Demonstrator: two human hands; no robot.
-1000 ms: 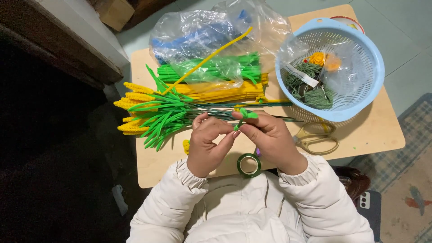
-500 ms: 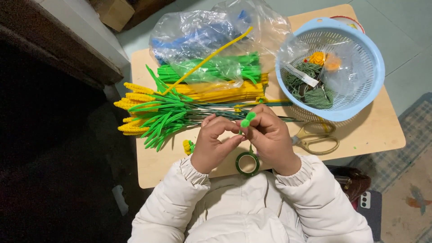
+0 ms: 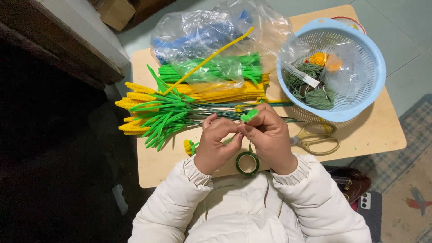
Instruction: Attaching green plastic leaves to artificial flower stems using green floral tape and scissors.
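Left hand (image 3: 215,145): fingers pinched shut on the green leaf piece.
Right hand (image 3: 269,136): fingers closed on the green leaf piece (image 3: 249,115), at centre.
Tape roll (image 3: 247,163): 6 o'clock, on tabletop (image 3: 378,135).
Scissors (image 3: 317,137): 3 o'clock.

Left hand (image 3: 217,145) and right hand (image 3: 269,136) raised together, fingertips pinched, knuckles touching, white-sleeved wrists bent

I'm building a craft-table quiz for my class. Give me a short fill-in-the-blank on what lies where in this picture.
1. The left hand and right hand pinch a small ____ piece between them.
2. The scissors lie on the table just below the light-blue ____.
3. The roll of green tape sits on the table nearest the person's ____.

Missing words: green; basket; wrists
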